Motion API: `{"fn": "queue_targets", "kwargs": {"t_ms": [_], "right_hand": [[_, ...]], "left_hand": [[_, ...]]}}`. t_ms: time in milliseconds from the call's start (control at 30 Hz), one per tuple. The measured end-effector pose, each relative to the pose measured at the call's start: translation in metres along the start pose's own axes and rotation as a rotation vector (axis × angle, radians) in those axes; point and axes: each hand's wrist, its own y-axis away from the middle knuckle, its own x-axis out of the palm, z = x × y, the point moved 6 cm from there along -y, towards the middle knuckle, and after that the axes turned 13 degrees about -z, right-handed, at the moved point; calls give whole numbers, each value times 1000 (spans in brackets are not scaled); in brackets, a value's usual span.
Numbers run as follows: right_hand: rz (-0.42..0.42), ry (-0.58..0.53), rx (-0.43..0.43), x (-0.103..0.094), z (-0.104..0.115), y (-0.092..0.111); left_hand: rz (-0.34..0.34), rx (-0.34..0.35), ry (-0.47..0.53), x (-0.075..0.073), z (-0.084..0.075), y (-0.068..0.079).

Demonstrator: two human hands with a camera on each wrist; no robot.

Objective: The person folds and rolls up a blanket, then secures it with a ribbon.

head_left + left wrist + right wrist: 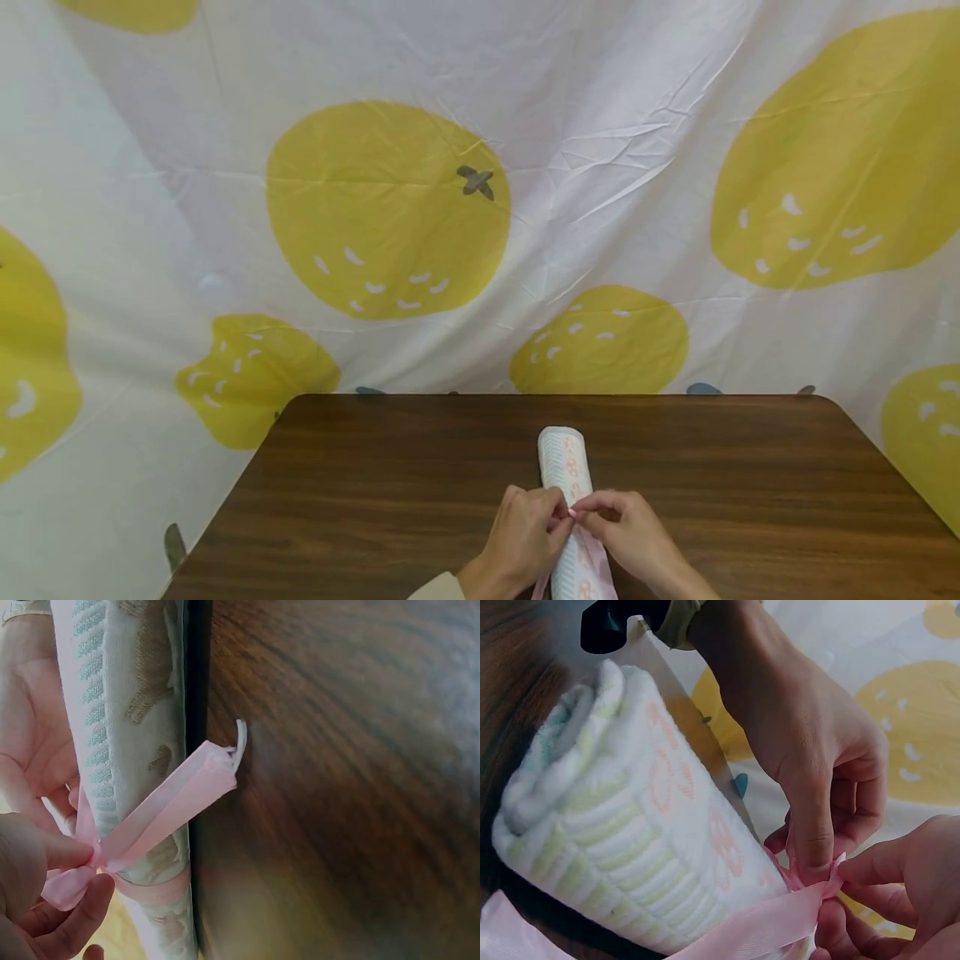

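A rolled white towel (563, 457) with a pale green striped pattern and orange figures lies lengthwise on the dark wooden table. Around it runs a pink ribbon (169, 802), gathered into a small loop and knot on top. My left hand (521, 533) pinches the ribbon at the knot between thumb and fingers. From the other side, my right hand (633, 537) pinches it too, its fingertips meeting the left ones. One ribbon tail sticks out over the towel's side in the left wrist view. Fingers partly hide the knot itself.
The brown wooden table (375, 475) has rounded far corners. Behind it hangs a white cloth (600, 192) printed with large yellow fruits. A cream cuff and a black wrist device (604, 630) show on the left arm in the right wrist view.
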Motion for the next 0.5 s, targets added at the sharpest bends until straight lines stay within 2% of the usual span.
{"fn": "queue_targets", "kwargs": {"t_ms": [133,233,500], "right_hand": [[7,8,-16,0,-1,0],[25,-26,-15,0,-3,0],[104,-130,50,7,-12,-2]], "left_hand": [[-5,14,-23,0,-1,0],[2,15,-33,-1,-1,1],[30,13,-23,-1,-2,1]]}}
